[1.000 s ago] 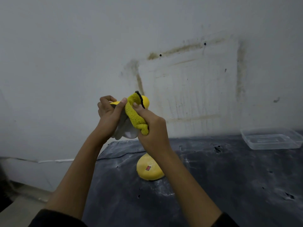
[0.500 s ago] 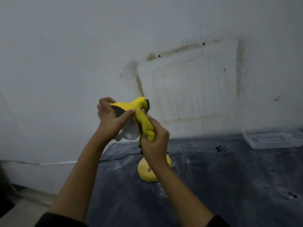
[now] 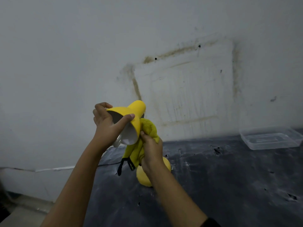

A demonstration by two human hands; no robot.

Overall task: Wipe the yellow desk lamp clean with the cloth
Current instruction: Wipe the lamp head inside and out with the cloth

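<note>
- While the left hand [image 3: 106, 126] grips the rim of the yellow cone-shaded desk lamp [image 3: 131, 113], thumb over the edge, its head tilts above the dark scuffed worktop [image 3: 229, 177].
- The right hand [image 3: 151, 151] is curled round a fluffy yellow-green cloth [image 3: 147, 128], pressed under the shade.
- Risk, I'd say: the dangling black straps [image 3: 120, 166] could snag on the lamp, or a hard pull could tip the round yellow base [image 3: 144, 177].

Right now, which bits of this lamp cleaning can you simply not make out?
1. Lamp stem between shade and base: hidden by the cloth and right hand, head view.
2. Bulb: mostly covered by the left hand gripping the shade.
3. Base: partly behind the right forearm.
4. Clear container: cut off by the right edge.
</note>
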